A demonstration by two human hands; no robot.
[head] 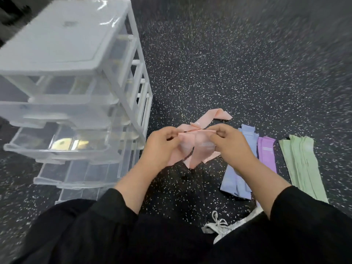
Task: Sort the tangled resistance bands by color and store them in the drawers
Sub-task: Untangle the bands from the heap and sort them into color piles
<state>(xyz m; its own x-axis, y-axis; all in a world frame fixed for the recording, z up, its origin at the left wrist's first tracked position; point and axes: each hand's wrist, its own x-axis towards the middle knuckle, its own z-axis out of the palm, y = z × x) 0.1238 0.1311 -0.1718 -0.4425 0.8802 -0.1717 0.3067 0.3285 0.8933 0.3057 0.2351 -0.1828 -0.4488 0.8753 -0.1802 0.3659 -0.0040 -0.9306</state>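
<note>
At the left stands a white drawer unit (80, 96), several clear drawers pulled partly out. Just right of it the left hand (162, 147) and right hand (226, 145) both pinch the pink bands (194, 149) with curled fingers, held above the speckled floor (228, 73) — one pink strip trails away behind. Further right lie the blue bands (236, 180), purple bands (266, 153) and green bands (302, 164) — flat, side by side.

the right hand (230, 147) covers part of the blue bands (236, 180) beyond it. how many pink bands (198, 149) both hands pinch is unclear. left of the left hand (160, 147), the drawer's (57, 143) yellow contents blur.
</note>
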